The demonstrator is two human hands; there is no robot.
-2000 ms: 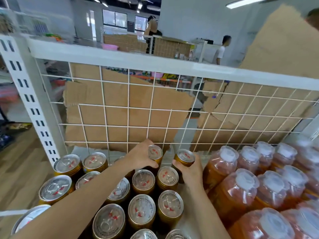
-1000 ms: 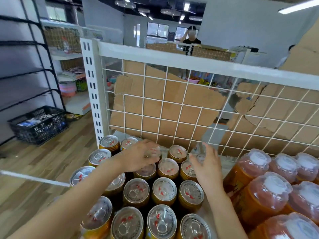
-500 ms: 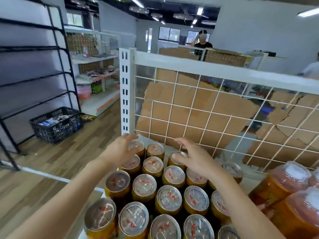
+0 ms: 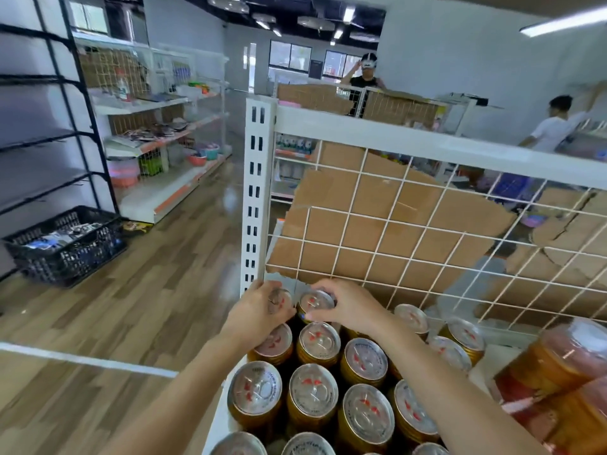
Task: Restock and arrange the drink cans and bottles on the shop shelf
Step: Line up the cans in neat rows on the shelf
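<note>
Gripping the corner can [image 4: 279, 299] from above, the left hand [image 4: 259, 311] had its fingers curled round the rim, with the fingertips on the far side next to the upright post [image 4: 254, 198]. The right hand [image 4: 349, 305] was closed in the same manner on the second can [image 4: 317, 302], fingers hooked over the far edge of the lid and thumb on the near side. Both cans stood upright and just beside each other in the back row, at the rear left corner of the shelf [image 4: 491, 357]. The remaining cans [image 4: 313, 394], gold-bodied with silver lids and red markings, stood upright in close rows in front of and to the right of the two held cans. Whether either held can was lifted clear of the shelf board could not be determined. Bottles [image 4: 555, 366] of orange liquid with clear caps stood at the right end of the shelf, apart from the cans. A white wire grid [image 4: 360, 173] formed the back of the shelf, with torn cardboard [image 4: 377, 231] behind it. A black crate [image 4: 65, 247] sat on the wooden floor [image 4: 147, 307], well to the left.
</note>
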